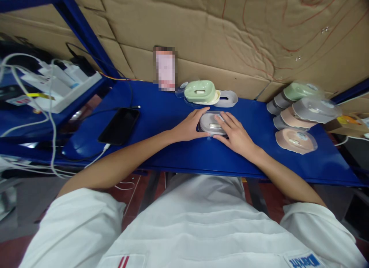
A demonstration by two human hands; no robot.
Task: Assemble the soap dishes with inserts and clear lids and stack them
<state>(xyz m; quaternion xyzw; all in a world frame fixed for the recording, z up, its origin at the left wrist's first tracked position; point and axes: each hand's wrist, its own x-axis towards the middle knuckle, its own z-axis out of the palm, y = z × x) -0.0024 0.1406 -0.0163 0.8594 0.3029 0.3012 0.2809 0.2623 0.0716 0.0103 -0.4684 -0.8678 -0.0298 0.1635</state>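
A blue table [173, 152] carries a black phone [119, 125], a green soap dish [200, 91], a grey case [211, 124] and stacked wrapped dishes [300, 114] at right.

Both hands, left hand [190, 126] and right hand [235, 134], clasp a grey soap box [211, 124].

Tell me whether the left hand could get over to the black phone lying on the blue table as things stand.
Probably yes. The left hand rests on the grey case, and the black phone lies further left on the blue table, with only bare tabletop between them. Its charging cable trails off toward the table's near edge, clear of that path.
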